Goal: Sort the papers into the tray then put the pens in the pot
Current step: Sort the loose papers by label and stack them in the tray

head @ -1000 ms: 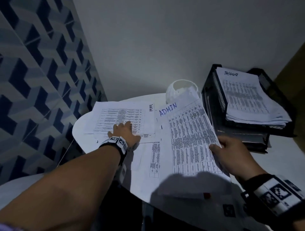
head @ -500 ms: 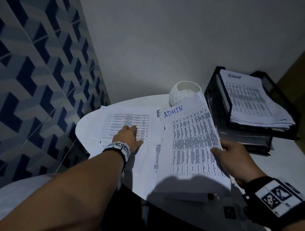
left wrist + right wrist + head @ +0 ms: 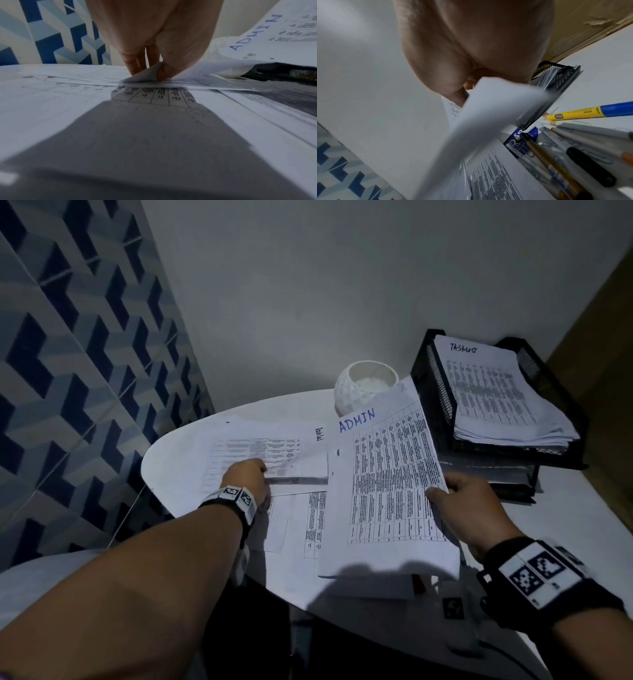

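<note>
Paper is light, floppy and slick: the left hand (image 3: 150, 44) pinches a curling sheet (image 3: 147, 75) off the table (image 3: 178, 453); the right hand (image 3: 469, 508) grips the ADMIN stack (image 3: 387, 484) by its edge, near the tray (image 3: 435, 392).

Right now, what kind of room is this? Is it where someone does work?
Probably a small desk corner in a home or office. A black mesh paper tray holds stacked sheets, printed papers headed "ADMIN" cover the white table, and pens lie nearby.
</note>
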### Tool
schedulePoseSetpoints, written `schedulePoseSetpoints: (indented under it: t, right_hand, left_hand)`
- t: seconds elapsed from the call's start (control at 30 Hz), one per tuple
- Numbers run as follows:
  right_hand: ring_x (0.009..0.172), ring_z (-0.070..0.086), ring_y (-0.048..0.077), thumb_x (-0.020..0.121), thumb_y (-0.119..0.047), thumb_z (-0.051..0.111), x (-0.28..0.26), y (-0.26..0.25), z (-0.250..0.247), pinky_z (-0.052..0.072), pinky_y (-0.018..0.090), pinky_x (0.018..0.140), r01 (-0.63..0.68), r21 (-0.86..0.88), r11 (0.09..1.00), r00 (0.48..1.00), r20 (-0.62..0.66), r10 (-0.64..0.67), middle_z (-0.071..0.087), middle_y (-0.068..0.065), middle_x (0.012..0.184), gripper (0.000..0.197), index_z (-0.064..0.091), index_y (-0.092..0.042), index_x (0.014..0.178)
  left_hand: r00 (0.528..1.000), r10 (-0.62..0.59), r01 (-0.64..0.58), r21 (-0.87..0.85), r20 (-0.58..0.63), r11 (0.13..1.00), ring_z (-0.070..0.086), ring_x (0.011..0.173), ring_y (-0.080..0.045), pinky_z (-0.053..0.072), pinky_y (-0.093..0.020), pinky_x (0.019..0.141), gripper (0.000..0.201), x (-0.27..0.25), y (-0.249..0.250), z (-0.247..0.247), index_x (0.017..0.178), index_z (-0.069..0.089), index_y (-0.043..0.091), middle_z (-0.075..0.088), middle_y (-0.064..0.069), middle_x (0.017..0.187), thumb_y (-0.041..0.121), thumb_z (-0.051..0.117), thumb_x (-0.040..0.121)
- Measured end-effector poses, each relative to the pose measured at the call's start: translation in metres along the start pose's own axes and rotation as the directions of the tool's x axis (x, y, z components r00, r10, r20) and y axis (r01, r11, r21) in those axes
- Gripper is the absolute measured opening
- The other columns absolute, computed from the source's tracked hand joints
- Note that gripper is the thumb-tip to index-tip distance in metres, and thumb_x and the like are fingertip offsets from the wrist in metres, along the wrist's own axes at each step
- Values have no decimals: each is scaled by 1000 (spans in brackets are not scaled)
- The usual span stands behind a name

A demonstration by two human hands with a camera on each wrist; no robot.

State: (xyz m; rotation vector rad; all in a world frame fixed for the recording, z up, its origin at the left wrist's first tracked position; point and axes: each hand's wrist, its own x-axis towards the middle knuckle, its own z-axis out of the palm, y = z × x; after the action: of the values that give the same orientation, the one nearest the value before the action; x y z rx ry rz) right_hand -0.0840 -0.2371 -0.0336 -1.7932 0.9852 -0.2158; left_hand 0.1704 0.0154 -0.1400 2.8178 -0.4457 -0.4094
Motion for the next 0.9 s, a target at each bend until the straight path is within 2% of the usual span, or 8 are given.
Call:
schedulePoseSetpoints:
  t: [0.07,0.17,0.4,0.5,0.57,0.63,0.73,0.9]
  right_hand:
    - [33,42,16,101,-7,57,2,0,-1,33,22,40,16,-3,1000,1000,-12,-16,54,11,51,16,72,-6,95]
    - [35,44,16,100,-4,55,3,-2,-7,34,22,41,14,35,999,999,-39,-13,57,7,53,20,73,-11,95]
    - [45,43,18,93,8,35,-12,-4,0,31,23,45,-26,188,982,1000,17,23,56,17,71,46,68,-21,108]
    - [47,55,16,94,10,48,-36,-16,6,41,23,43,87,197,977,991,83,-105,67,6,70,38,74,-16,104]
    - [67,68,15,97,0,56,-47,-17,11,56,29,62,168,251,953,982,47,-185,75,5,82,27,77,-17,96]
    - [82,69,18,106,-20,50,-44,-12,13,54,35,81,200,289,936,980,-37,-198,76,3,89,31,74,-17,87]
    - [99,72,25,97,-56,59,-40,-3,8,54,42,95,102,402,910,995,-55,-87,76,8,103,48,74,-11,103]
    - [57,59,24,93,-13,56,-28,9,4,47,32,54,107,240,965,985,-160,-69,67,3,69,18,73,-18,92]
  left_hand:
    - [997,-41,36,-72,-62,997,65,89,-34,44,-28,70,15,-5,1,-11,103,75,11,73,-14,99,15,64,94]
    - [988,-55,27,-195,-141,980,61,78,-34,42,-30,68,30,-15,17,-31,86,72,13,72,-16,89,30,53,103]
    - [968,235,-249,-423,-85,871,62,65,-26,46,-31,66,48,-87,112,-63,59,52,14,59,0,60,29,49,105]
    - [917,396,-266,-664,48,699,71,69,-27,62,-42,73,42,-126,148,-55,74,66,12,68,-3,69,35,51,106]
    - [882,448,-165,-795,146,584,71,77,-25,60,-36,73,48,-150,168,-51,100,73,10,74,-4,86,46,43,108]
    - [851,501,-200,-784,159,588,73,99,-24,58,-37,85,56,-163,181,-45,123,72,25,75,1,117,60,33,105]
    - [788,588,-298,-721,183,625,65,120,-14,48,-39,108,56,-168,180,-33,137,64,33,65,7,139,60,27,104]
    - [794,602,-440,-604,83,664,67,109,-4,48,-26,103,30,-145,166,-28,130,71,25,70,11,131,23,56,104]
